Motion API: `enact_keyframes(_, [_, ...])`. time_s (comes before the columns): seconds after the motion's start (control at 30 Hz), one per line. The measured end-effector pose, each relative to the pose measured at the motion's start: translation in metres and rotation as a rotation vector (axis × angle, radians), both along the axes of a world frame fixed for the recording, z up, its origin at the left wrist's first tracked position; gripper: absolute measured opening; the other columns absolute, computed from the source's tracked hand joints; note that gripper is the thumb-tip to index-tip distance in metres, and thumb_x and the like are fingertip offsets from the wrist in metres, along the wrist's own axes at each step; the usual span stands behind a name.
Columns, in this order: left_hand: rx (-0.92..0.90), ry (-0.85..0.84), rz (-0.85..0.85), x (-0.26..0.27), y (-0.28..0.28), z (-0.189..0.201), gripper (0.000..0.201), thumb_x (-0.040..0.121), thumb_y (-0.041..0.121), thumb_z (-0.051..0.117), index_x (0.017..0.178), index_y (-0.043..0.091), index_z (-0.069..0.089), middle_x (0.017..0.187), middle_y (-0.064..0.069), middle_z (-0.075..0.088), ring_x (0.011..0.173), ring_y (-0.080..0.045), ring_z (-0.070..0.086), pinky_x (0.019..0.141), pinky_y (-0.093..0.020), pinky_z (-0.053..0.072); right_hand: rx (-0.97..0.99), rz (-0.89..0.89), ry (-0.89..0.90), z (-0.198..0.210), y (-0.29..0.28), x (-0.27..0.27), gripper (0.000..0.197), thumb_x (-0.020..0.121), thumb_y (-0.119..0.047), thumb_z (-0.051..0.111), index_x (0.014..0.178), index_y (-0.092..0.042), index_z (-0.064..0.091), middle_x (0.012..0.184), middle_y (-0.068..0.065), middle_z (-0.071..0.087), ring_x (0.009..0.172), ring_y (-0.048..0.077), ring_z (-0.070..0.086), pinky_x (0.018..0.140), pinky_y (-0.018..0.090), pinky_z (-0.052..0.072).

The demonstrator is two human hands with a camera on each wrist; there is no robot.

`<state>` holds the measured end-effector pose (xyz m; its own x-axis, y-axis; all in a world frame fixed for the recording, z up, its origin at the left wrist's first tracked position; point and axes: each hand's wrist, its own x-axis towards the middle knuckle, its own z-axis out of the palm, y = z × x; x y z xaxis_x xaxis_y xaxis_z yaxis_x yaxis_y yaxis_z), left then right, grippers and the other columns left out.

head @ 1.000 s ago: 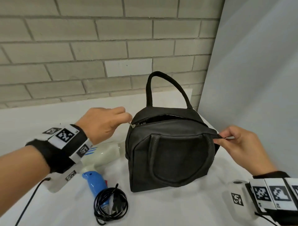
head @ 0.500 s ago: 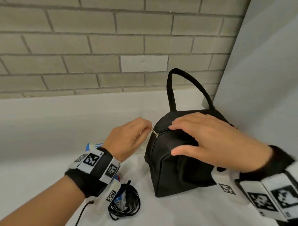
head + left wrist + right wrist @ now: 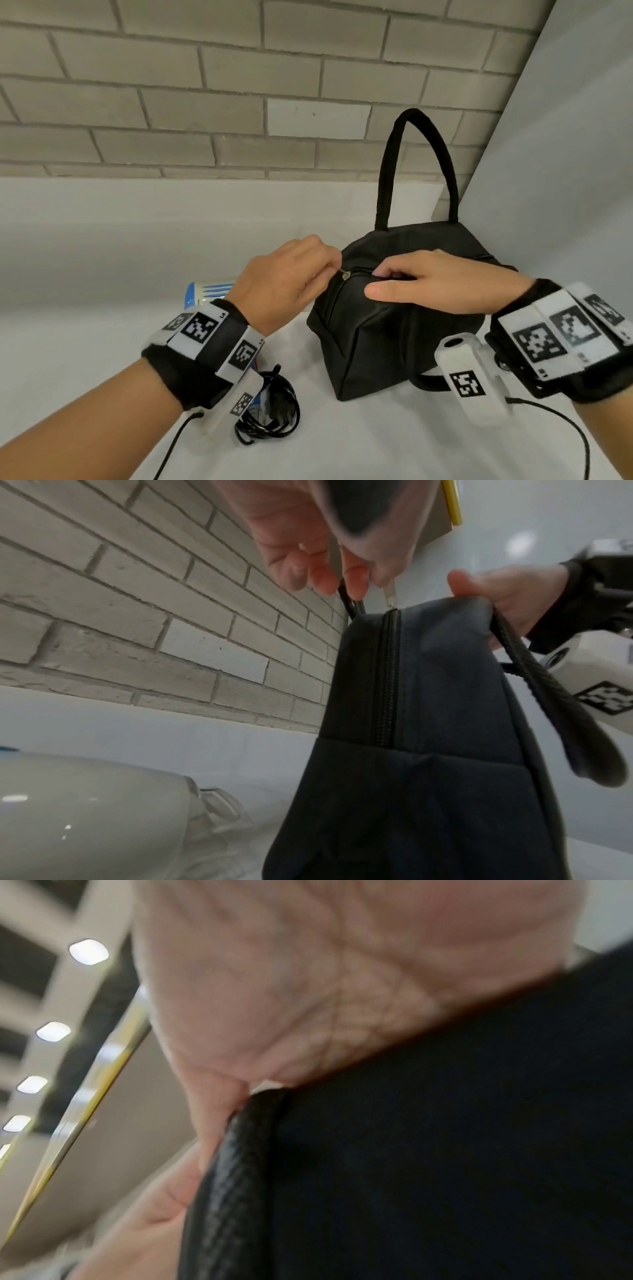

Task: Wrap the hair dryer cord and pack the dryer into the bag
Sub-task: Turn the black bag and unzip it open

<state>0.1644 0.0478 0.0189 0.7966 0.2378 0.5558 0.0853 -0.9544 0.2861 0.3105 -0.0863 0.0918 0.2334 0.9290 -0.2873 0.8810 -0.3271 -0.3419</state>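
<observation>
Dryer (image 3: pixel 205 291), white with blue trim, lies on the white counter (image 3: pixel 102 267) just left of the black bag (image 3: pixel 376 329), largely hidden under the left wrist; its barrel points toward the bag in the left wrist view. Its black cord (image 3: pixel 270 414) sits coiled on the counter below that wrist, near the bag's front corner. The left hand (image 3: pixel 284 284) pinches the metal zipper pull (image 3: pixel 345 274) at the bag's left end, the zipper running down that end panel. The right hand (image 3: pixel 442 284) rests across the bag's top, fingers curled at the zipper line, thumb straight along the front. The left hand is likely nearer the dryer. The bag looks zipped along its left end.
</observation>
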Motion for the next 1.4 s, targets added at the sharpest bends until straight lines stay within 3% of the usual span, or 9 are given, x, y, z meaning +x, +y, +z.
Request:
enact_keyframes(0.13, [0.062,-0.004,-0.032,-0.003,0.001,0.0,0.011,0.086,0.031,0.031,0.088,0.029,0.041,0.092,0.009,0.039,0.077,-0.008,0.04,0.045,-0.031,0.042,0.274,-0.107,0.216,-0.004,0.007,0.006,0.023,0.08,-0.037,0.059,0.076,-0.016,0.065,0.07,-0.01,0.061,0.065,-0.005,0.056,0.07,0.015,0.042])
enact_keyframes(0.4, [0.313,0.115,-0.129,-0.02,0.015,-0.022,0.019,0.078,0.018,0.042,0.08,0.014,0.061,0.069,-0.001,0.059,0.069,-0.01,0.037,0.036,-0.019,0.034,0.474,-0.212,0.35,-0.002,0.008,0.009,0.02,0.082,-0.028,0.06,0.063,-0.023,0.06,0.059,-0.012,0.058,0.053,-0.009,0.053,0.055,0.003,0.04])
enact_keyframes(0.57, [0.373,0.397,-0.109,-0.02,0.011,-0.043,0.017,0.071,0.018,0.042,0.064,0.021,0.057,0.062,0.007,0.056,0.059,-0.006,0.047,0.031,-0.018,0.028,0.379,-0.1,0.278,-0.008,0.012,-0.005,0.014,0.08,-0.031,0.061,0.071,-0.021,0.064,0.071,-0.01,0.062,0.071,0.004,0.057,0.08,0.025,0.047])
enact_keyframes(0.7, [0.023,0.349,0.041,-0.014,0.007,-0.011,0.015,0.076,0.029,0.045,0.081,0.024,0.058,0.087,0.012,0.056,0.085,-0.017,0.055,0.053,-0.025,0.032,0.387,-0.041,0.154,-0.006,0.012,-0.008,0.026,0.07,-0.051,0.054,0.079,-0.029,0.064,0.079,-0.018,0.063,0.087,0.003,0.058,0.1,0.041,0.039])
enact_keyframes(0.8, [-0.24,0.073,0.054,-0.008,-0.003,0.024,0.016,0.07,0.039,0.05,0.085,0.033,0.047,0.09,0.019,0.046,0.091,-0.01,0.045,0.072,-0.033,0.043,0.27,0.035,0.177,-0.002,0.007,-0.006,0.035,0.064,-0.053,0.062,0.094,-0.036,0.061,0.094,-0.018,0.063,0.098,0.008,0.056,0.1,0.039,0.039])
enact_keyframes(1.0, [-0.085,0.316,-0.086,0.04,-0.01,0.045,0.059,0.074,0.005,0.058,0.127,0.025,0.04,0.141,-0.003,0.029,0.123,-0.024,0.036,0.085,-0.043,0.048,0.237,0.146,0.265,0.006,0.005,0.005,0.046,0.064,-0.028,0.078,0.102,-0.04,0.055,0.106,-0.02,0.059,0.098,-0.009,0.054,0.086,0.012,0.042])
enact_keyframes(1.17, [0.021,0.346,-0.136,0.059,0.006,0.05,0.035,0.082,0.005,0.054,0.116,0.013,0.052,0.133,-0.007,0.044,0.108,-0.026,0.053,0.083,-0.035,0.045,0.22,0.115,0.347,0.011,-0.009,0.017,0.062,0.054,-0.038,0.083,0.106,-0.046,0.051,0.111,-0.02,0.059,0.106,-0.01,0.054,0.088,0.005,0.042])
enact_keyframes(1.3, [0.139,0.252,0.085,0.064,0.013,0.048,0.029,0.09,0.026,0.047,0.118,0.016,0.047,0.121,-0.007,0.052,0.102,-0.03,0.054,0.075,-0.035,0.041,0.112,-0.02,0.1,0.024,-0.021,0.036,0.061,0.035,-0.073,0.068,0.087,-0.044,0.061,0.088,-0.017,0.069,0.083,-0.002,0.063,0.076,0.019,0.048])
enact_keyframes(1.4, [0.278,0.215,0.181,0.068,0.016,0.051,0.033,0.093,0.035,0.038,0.121,0.021,0.048,0.119,-0.006,0.055,0.103,-0.03,0.055,0.07,-0.035,0.04,0.161,-0.08,-0.001,0.025,-0.036,0.046,0.051,0.036,-0.066,0.068,0.075,-0.035,0.065,0.071,-0.008,0.07,0.068,0.013,0.065,0.072,0.038,0.054])
